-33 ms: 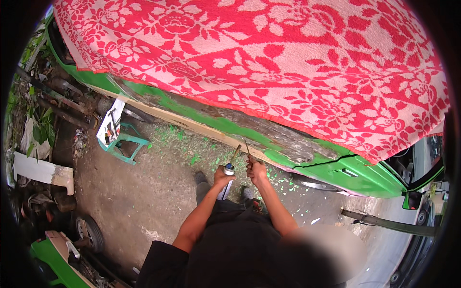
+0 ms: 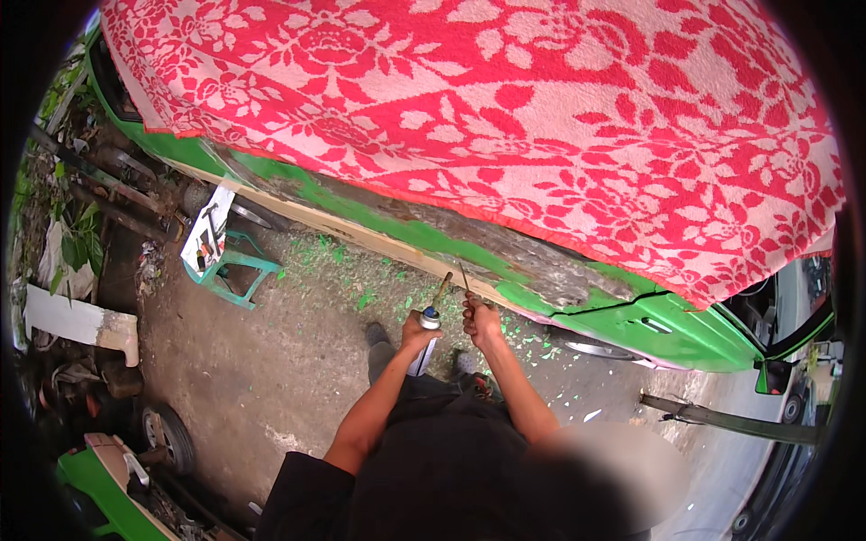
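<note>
My left hand (image 2: 418, 335) is closed around a gas torch (image 2: 421, 362), a pale canister with a blue fitting and a brass-coloured tube pointing away from me. Just to its right, my right hand (image 2: 482, 319) grips a thin dark rod-like tool (image 2: 465, 278); its exact kind is too small to tell. The tips of both stand near the lower side of a green car (image 2: 370, 214), whose paint is stripped in a long grey-brown patch (image 2: 541, 271). Along the patch's lower side runs a beige strip (image 2: 352, 236).
A red and pink floral blanket (image 2: 361, 90) drapes over the car. To the left, a green plastic stool (image 2: 236, 281) bears a white board (image 2: 213, 215) with a hammer and other tools. Green paint flakes (image 2: 365, 298) litter the floor. A wheel (image 2: 169, 439) lies at lower left.
</note>
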The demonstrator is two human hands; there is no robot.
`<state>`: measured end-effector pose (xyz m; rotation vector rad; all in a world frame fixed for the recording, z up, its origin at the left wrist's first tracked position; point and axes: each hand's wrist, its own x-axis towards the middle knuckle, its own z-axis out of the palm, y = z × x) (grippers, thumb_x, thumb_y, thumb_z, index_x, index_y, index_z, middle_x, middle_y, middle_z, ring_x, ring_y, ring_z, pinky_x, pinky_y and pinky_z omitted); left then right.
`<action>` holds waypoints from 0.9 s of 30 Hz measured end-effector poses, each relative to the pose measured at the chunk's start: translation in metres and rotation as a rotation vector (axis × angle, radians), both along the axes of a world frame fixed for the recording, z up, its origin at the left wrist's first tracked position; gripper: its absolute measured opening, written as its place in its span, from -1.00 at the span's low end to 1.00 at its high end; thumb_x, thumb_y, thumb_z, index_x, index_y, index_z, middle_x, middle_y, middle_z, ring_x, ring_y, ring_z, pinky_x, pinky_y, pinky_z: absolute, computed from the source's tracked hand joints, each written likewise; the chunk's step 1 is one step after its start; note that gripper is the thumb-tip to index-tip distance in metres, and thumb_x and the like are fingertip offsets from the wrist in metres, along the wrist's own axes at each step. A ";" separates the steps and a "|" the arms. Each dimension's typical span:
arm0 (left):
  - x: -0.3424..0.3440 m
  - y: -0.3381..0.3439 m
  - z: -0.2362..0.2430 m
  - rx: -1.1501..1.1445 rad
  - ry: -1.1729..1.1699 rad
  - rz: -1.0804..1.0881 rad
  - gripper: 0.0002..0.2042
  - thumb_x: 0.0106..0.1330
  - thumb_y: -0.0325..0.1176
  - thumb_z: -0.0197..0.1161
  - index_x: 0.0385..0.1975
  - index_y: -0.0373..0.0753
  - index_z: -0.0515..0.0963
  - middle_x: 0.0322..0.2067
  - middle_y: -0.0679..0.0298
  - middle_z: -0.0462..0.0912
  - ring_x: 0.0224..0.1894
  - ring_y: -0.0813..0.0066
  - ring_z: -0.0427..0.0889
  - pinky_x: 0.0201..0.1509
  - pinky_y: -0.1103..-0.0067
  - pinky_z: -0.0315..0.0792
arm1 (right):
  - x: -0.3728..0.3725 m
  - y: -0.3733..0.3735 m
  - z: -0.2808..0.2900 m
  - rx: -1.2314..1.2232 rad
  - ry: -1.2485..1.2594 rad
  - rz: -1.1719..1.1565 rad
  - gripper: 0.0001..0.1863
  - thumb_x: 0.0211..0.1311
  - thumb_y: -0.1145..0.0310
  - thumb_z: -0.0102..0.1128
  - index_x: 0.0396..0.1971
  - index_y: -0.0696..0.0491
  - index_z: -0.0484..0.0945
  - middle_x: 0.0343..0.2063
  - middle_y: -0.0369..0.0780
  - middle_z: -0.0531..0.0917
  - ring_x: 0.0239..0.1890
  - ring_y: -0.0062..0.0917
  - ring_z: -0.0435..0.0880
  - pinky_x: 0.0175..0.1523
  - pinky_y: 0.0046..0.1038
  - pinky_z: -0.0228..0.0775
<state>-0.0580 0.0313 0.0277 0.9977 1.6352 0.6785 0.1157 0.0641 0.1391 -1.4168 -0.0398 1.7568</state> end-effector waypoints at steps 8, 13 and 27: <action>0.008 0.017 0.040 0.005 -0.066 0.001 -0.51 -0.28 -0.48 0.53 -0.30 -0.28 0.42 -0.38 0.22 0.60 -0.32 0.48 0.59 -0.25 0.49 0.49 | 0.005 0.005 0.000 -0.022 -0.023 -0.023 -0.92 0.33 0.38 -0.06 -0.28 -0.06 0.45 -0.59 -0.36 0.38 -0.78 -0.75 0.16 -0.77 -0.67 -0.12; 0.013 0.022 0.034 -0.003 -0.038 -0.045 -0.50 -0.28 -0.46 0.54 -0.30 -0.30 0.42 -0.37 0.21 0.61 -0.31 0.47 0.60 -0.25 0.49 0.49 | 0.006 0.009 -0.010 -0.006 -0.064 0.013 -0.94 0.32 0.38 -0.04 -0.29 -0.05 0.44 -0.61 -0.36 0.37 -0.79 -0.74 0.15 -0.77 -0.66 -0.14; -0.001 0.029 -0.003 -0.032 -0.019 -0.034 -0.49 -0.26 -0.45 0.53 -0.26 -0.30 0.41 -0.34 0.17 0.61 -0.28 0.40 0.61 -0.23 0.46 0.49 | -0.004 0.018 -0.004 -0.017 -0.032 0.069 -0.94 0.31 0.38 -0.04 -0.31 -0.02 0.43 -0.67 -0.37 0.33 -0.82 -0.74 0.12 -0.77 -0.64 -0.14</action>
